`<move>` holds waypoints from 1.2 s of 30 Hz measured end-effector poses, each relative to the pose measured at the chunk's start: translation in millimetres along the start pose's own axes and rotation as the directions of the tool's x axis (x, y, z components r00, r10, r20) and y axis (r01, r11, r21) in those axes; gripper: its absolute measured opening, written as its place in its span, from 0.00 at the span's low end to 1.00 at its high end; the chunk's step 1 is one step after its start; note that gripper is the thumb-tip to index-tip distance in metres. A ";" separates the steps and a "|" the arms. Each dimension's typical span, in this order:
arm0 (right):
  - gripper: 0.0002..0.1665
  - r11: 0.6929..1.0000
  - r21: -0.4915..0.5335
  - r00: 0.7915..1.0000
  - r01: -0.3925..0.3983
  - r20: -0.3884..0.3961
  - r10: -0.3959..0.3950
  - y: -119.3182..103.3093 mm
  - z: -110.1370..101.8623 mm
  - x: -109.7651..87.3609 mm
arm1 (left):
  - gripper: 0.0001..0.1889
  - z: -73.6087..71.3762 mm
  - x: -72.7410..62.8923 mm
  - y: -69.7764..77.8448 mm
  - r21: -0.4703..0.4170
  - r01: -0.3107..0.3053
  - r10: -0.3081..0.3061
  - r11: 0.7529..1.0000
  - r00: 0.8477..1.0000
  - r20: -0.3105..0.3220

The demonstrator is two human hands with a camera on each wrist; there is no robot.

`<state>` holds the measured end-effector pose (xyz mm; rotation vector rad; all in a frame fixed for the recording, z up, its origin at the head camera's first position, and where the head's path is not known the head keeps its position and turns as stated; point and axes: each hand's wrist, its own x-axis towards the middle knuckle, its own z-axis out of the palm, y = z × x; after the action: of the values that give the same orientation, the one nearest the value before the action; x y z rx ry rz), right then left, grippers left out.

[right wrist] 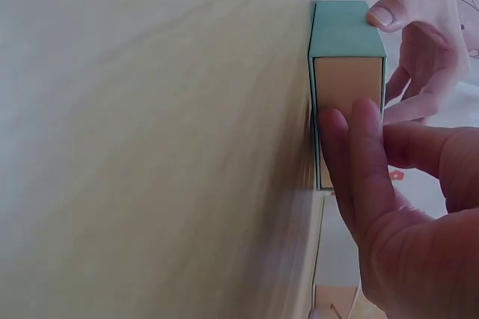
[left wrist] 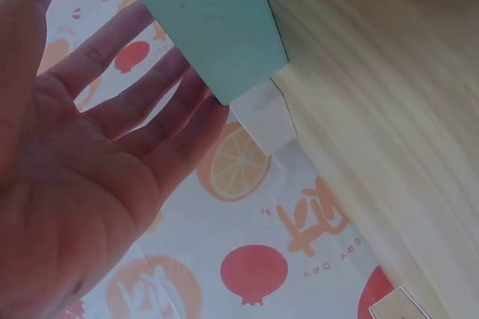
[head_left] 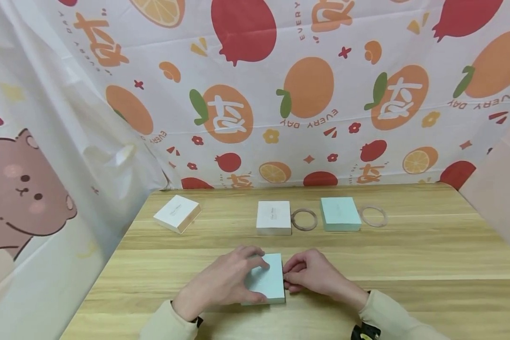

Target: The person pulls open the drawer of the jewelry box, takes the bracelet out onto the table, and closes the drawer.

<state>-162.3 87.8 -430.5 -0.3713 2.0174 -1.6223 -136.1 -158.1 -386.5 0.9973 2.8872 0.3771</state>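
Note:
A mint-green slide box (head_left: 272, 281) lies on the wooden table in front of the person. The left hand (head_left: 233, 278) grips it from above, thumb at the near side and fingers reaching over the top toward the far side. In the right wrist view, the box's right end shows a brown inner tray (right wrist: 348, 83) set in the green sleeve (right wrist: 348, 31). The right hand (head_left: 312, 274) is at this end, with two extended fingers (right wrist: 367, 139) against the brown face. Nothing shows pinched between its fingers. The box's contents are hidden.
Farther back on the table (head_left: 429, 259) stand a tilted white box (head_left: 177, 211), another white box (head_left: 274, 215) beside a brownish bangle (head_left: 304, 229), and a mint box (head_left: 340, 211) beside a pale clear bangle (head_left: 374, 225). A fruit-print curtain (head_left: 348, 156) hangs behind.

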 end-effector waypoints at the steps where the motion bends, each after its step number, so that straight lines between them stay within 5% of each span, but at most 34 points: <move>1: 0.07 1.000 -0.002 1.000 -0.002 -0.004 0.002 -0.9 1.3 0.8 | 0.29 -0.3 -0.6 -0.5 -0.001 0.003 -0.003 1.000 1.000 0.001; 36: 0.06 0.999 -0.036 0.996 -0.031 -0.083 0.028 -10.2 11.5 5.4 | 0.28 -3.2 -0.4 -7.7 -0.012 0.008 -0.008 1.000 1.000 0.008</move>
<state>-161.5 73.0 -423.6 -0.2913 2.1068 -1.6086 -140.8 -164.9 -385.4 0.9831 2.8777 0.3889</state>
